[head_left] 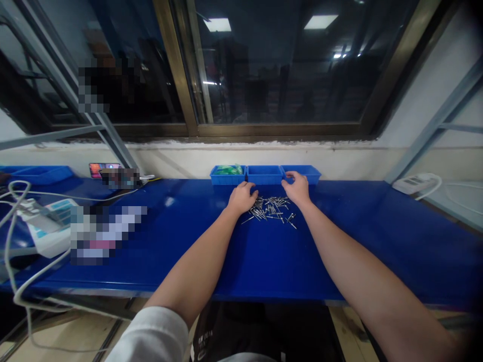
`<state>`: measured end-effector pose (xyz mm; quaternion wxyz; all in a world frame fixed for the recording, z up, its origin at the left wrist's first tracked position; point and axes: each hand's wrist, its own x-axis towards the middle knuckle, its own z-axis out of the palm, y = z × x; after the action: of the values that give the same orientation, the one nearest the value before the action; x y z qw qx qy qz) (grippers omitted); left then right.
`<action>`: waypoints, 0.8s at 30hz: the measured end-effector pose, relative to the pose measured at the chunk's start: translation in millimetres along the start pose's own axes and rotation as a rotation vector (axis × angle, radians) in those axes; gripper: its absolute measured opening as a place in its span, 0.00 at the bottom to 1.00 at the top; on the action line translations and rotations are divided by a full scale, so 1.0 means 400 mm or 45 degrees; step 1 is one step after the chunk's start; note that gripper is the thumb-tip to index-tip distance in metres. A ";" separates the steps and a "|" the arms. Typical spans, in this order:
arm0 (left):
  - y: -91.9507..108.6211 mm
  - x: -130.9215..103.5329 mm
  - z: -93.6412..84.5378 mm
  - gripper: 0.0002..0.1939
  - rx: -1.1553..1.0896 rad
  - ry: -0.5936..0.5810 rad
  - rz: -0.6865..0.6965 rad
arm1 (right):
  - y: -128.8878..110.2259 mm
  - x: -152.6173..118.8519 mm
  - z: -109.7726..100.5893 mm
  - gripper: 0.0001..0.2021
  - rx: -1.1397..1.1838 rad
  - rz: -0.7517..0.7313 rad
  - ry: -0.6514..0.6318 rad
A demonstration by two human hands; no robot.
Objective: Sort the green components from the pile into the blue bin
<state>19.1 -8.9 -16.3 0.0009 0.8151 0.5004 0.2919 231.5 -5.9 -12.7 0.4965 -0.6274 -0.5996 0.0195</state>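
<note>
A loose heap of thin silvery metal pieces (pixel 269 207), which look like blind rivets, lies spread on the blue table (pixel 275 261). At the heap's left edge rests my left hand (pixel 242 197), thumb and fingers curved and apart, with nothing visible in them. My right hand (pixel 297 189) is at the far right of the heap, in front of the bins; a gap shows between its thumb and forefinger. Behind the hands stand three blue bins in a row: the left bin (pixel 228 179) with green plastic inside, the middle bin (pixel 264 178), and the right bin (pixel 311 176), partly covered by my right hand.
A white scale-like device (pixel 56 249) with cables sits at the left, near a blurred item (pixel 109 234). Farther back are a lit phone (pixel 98 170) and another blue bin (pixel 45 174). A white device (pixel 415 183) with a cord lies at the right, by a metal frame.
</note>
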 end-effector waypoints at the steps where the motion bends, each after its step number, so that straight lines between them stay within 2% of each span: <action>1: -0.001 0.000 0.001 0.18 0.004 -0.013 -0.004 | 0.008 0.003 -0.001 0.23 -0.061 0.017 -0.020; 4: -0.003 0.001 0.004 0.18 0.009 -0.053 -0.026 | 0.032 0.009 0.001 0.35 -0.148 0.049 -0.155; 7: -0.004 0.002 0.007 0.20 0.011 -0.090 -0.045 | 0.043 0.006 0.008 0.38 -0.151 0.005 -0.231; 10: -0.008 0.002 0.012 0.21 0.009 -0.127 -0.033 | 0.037 -0.004 0.017 0.34 -0.188 -0.072 -0.228; 13: -0.011 0.003 0.019 0.24 0.010 -0.184 0.011 | 0.018 -0.018 0.022 0.25 -0.253 -0.178 -0.266; 16: -0.013 0.003 0.024 0.25 0.020 -0.243 0.049 | -0.004 -0.030 0.026 0.20 -0.299 -0.285 -0.357; 19: -0.011 0.003 0.022 0.24 0.020 -0.288 0.075 | -0.020 -0.038 0.032 0.19 -0.336 -0.352 -0.495; 21: -0.009 0.003 0.019 0.24 0.028 -0.304 0.084 | -0.025 -0.041 0.037 0.19 -0.369 -0.365 -0.587; 24: -0.006 0.003 0.015 0.25 0.041 -0.322 0.075 | -0.029 -0.043 0.042 0.14 -0.376 -0.350 -0.641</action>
<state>20.5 -5.1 -21.4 0.0424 0.8596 0.4768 0.1789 207.7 -11.8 -23.5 0.2341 -0.5813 -0.7790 0.0198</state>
